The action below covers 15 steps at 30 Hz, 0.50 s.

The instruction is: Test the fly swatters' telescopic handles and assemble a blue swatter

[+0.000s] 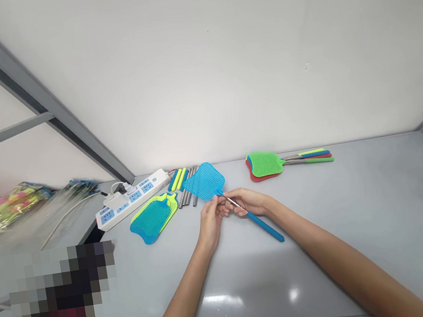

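Observation:
A blue fly swatter [206, 181] is held over the table, its mesh head up and to the left, its metal rod slanting down to a blue handle [266, 227]. My left hand [210, 221] pinches it near the neck, just under the head. Around the metal rod the fingers of my right hand [248, 201] are closed, above the handle. Left of my hands lie loose swatter heads [153, 219], blue over yellow-green. Behind them are several metal rods [194, 197] and blue and yellow handle grips [177, 179], partly covered by the held head.
A white power strip [123, 208] with plugs and cables lies at the left back. Several assembled fly swatters [266, 164] are stacked at the right back by the wall. Behind a clear divider are bagged colourful items [8, 207]. A pixelated patch covers the lower left.

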Tool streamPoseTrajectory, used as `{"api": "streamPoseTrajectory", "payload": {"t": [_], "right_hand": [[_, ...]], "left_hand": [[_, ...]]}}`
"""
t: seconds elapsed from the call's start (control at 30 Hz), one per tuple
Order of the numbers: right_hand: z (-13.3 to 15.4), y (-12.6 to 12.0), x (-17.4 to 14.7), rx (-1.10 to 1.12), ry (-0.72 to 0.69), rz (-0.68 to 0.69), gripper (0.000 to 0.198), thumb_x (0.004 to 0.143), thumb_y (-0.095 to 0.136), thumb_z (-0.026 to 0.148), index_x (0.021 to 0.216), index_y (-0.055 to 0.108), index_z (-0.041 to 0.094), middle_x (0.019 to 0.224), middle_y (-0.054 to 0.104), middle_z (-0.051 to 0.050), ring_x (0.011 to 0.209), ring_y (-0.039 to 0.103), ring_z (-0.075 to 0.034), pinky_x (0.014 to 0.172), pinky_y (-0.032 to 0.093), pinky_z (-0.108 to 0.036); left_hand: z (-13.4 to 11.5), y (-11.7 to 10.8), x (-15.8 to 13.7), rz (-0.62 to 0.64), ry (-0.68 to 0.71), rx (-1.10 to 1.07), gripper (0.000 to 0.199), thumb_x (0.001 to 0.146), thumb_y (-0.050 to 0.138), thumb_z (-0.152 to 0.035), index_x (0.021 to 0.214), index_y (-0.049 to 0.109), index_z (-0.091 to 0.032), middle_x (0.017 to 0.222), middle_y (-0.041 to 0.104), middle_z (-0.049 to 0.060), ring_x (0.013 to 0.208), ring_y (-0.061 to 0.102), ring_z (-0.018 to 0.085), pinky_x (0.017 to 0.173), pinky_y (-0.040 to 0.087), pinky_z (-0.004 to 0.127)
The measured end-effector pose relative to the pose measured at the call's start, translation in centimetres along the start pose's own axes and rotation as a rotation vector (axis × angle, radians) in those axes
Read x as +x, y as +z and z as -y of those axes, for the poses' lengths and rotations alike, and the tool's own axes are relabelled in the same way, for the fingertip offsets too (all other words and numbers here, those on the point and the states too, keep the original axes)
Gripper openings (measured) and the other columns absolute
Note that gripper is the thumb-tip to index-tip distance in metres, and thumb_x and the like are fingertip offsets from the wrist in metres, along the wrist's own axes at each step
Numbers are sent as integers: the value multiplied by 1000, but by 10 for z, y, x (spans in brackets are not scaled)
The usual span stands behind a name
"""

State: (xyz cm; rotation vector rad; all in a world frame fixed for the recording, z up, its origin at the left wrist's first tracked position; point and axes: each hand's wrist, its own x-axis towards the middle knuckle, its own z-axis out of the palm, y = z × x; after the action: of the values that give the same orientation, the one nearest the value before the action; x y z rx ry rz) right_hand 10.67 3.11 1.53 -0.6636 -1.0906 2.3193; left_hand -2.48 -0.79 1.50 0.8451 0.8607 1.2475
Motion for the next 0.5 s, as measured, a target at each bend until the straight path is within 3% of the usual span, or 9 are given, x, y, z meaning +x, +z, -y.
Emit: {"api": "streamPoseTrajectory", "payload": {"t": [0.3,0.5], "right_hand": [[-1,2,-4,-146,8,56,34,76,47,41,74,58,9,52,50,2,34,39,-4,30,31,-15],[-3,2,-5,-163,24,68,37,77,46,44,79,60,9,51,51,2,34,43,-4,32,32,-16]], "left_hand": [[0,-1,-3,11,39,73,26,72,54,-36,72,61,-11,51,46,-2,49,41,8,51,33,21],[-1,0,-5,-6,87,110,26,72,53,-38,75,59,-13,59,48,-1,51,39,8,50,32,21]]}}
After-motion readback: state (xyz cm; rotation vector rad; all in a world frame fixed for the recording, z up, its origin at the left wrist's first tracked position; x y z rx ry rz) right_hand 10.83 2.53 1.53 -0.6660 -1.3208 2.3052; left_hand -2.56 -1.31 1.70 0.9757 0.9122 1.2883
